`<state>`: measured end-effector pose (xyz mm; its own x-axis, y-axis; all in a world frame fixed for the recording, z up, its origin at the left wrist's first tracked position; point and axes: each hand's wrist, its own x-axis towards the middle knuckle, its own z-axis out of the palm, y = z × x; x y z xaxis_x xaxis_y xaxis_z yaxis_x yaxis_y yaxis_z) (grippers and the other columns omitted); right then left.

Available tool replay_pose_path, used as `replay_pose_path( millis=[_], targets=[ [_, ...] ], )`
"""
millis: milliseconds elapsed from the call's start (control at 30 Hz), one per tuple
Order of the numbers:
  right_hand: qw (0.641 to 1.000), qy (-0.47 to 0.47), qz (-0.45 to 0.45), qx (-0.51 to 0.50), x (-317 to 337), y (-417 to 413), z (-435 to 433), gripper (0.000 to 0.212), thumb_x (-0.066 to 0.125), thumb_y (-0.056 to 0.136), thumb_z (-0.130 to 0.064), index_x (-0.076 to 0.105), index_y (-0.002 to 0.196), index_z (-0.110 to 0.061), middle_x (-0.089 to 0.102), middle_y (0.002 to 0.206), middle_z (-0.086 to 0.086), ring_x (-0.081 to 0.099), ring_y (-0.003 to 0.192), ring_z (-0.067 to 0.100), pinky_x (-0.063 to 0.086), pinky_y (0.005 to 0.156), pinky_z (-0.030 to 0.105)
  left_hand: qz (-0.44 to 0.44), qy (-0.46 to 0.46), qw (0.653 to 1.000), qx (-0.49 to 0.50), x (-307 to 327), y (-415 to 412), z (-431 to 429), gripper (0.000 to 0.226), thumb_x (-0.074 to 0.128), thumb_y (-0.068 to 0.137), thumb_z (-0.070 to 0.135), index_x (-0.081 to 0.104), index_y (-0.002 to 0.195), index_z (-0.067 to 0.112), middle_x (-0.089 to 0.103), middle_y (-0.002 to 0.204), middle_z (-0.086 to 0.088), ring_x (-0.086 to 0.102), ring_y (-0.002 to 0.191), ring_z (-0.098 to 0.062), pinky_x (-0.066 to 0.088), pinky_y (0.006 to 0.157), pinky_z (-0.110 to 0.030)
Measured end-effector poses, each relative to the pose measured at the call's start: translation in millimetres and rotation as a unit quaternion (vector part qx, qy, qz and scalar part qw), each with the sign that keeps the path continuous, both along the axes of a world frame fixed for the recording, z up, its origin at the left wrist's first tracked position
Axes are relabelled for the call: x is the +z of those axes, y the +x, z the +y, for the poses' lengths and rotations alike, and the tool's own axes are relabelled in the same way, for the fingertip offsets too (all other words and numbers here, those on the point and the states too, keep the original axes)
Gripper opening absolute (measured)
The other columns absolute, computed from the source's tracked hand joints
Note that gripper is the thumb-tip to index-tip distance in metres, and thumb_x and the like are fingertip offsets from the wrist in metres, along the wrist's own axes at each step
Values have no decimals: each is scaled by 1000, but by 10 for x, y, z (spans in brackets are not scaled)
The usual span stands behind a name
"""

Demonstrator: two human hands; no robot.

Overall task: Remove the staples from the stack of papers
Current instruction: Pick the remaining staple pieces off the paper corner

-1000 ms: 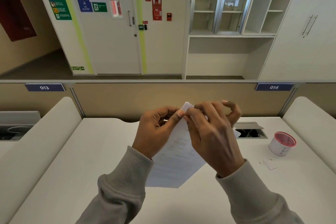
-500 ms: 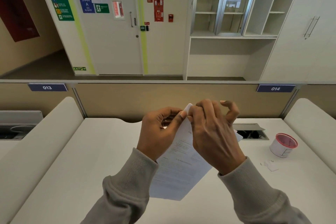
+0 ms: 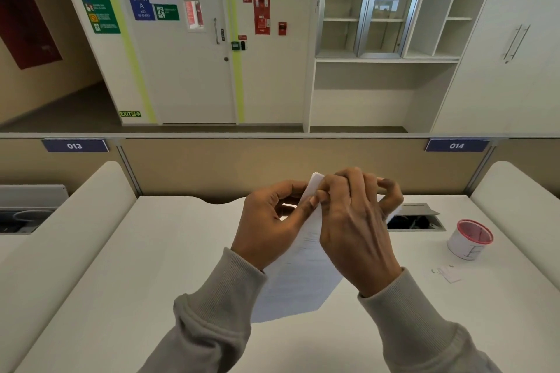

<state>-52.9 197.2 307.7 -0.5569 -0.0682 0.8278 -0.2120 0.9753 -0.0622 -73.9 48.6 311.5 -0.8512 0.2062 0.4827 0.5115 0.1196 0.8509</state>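
Desk [image 3: 151, 251]: left hand [image 3: 266, 227], right hand [image 3: 354, 233] pinch one stack [image 3: 303, 281].

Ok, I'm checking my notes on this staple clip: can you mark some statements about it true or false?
1. The left hand and right hand both hold the papers near their top corner. True.
2. A paper scrap lies on the desk near the red-rimmed tub. True.
3. The papers lie flat on the desk. False: the hands hold them up, tilted.
4. The tub stands left of the hands. False: it stands to their right.
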Motion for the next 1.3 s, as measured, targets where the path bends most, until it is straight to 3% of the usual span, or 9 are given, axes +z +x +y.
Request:
replay_pose_path(
  millis=[167,300,400,567,733,933,1167,1300],
  targets=[
    [992,-116,-18,-52,-30,46,-148,15,39,96,-20,54,93,-19,54,93,3,48,93,19,30,93,48,101,-21,993,59,-38,15,108,24,69,91,25,68,113,34,71,101,22,70,92,-8,61,75,-25],
    [978,-201,-46,-44,-6,42,-213,12,40,96,-22,49,89,-23,47,89,-6,44,88,15,25,88,39,162,-45,980,105,-129,-32,161,28,69,91,23,72,117,15,74,105,7,69,92,-9,59,79,-20],
    [972,-230,-47,-31,3,22,-216,11,43,94,-26,52,88,-24,50,88,-7,48,87,15,24,88,38,175,-50,976,123,-159,-53,180,29,69,90,25,72,117,12,74,106,5,69,91,-7,56,81,-16],
    [975,-221,-31,-17,-25,32,-177,18,46,94,-36,58,90,-24,56,91,-7,54,90,14,29,91,43,171,-51,975,135,-151,-69,186,30,68,90,24,72,116,11,67,107,14,64,90,4,53,81,-9],
    [986,-166,-22,-16,-16,-4,-114,19,46,94,-33,59,86,-22,58,88,-5,55,85,16,28,91,43,169,-51,976,125,-156,-94,183,27,67,91,22,72,116,13,69,105,13,67,92,-8,55,80,-13],
    [994,-96,-30,-32,1,-102,-40,20,42,96,-30,54,85,-20,54,85,-2,51,81,15,28,88,43,169,-40,976,134,-168,-104,233,25,67,91,19,73,113,10,71,101,9,68,89,-9,57,78,-16],
    [977,-206,-51,-7,-53,-153,-54,20,39,96,-35,51,86,-23,52,86,-6,51,82,13,23,89,34,173,-41,973,144,-185,-144,291,27,67,91,24,73,112,9,75,103,1,69,90,-9,56,81,-16],
    [984,-173,-32,-40,-31,-148,-58,14,48,94,-33,56,87,-23,55,88,-6,52,84,14,29,90,43,177,-41,971,154,-174,-187,317,26,68,91,23,73,112,9,75,103,0,69,89,-8,55,80,-14]
  ],
)
